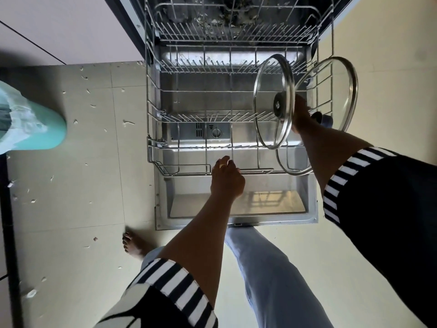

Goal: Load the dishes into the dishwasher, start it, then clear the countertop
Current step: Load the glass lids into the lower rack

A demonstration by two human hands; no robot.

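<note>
— Where does your one view sit?

— On your head, tipped steeply down and slightly forward. The open stainless-steel dishwasher door (236, 209) lies flat below you, and the pulled-out grey wire lower rack (189, 114) fills the upper middle.

— How near?

— Close: your black-and-white striped sleeves (170, 278) enter from the bottom edge. Your left hand (227, 178) on the rack's front rail and your right hand (300, 114) behind the round glass lid with a steel rim (272, 91) land mid-frame. The wide lens bends the pale tiled floor (94, 162) at the edges.
</note>
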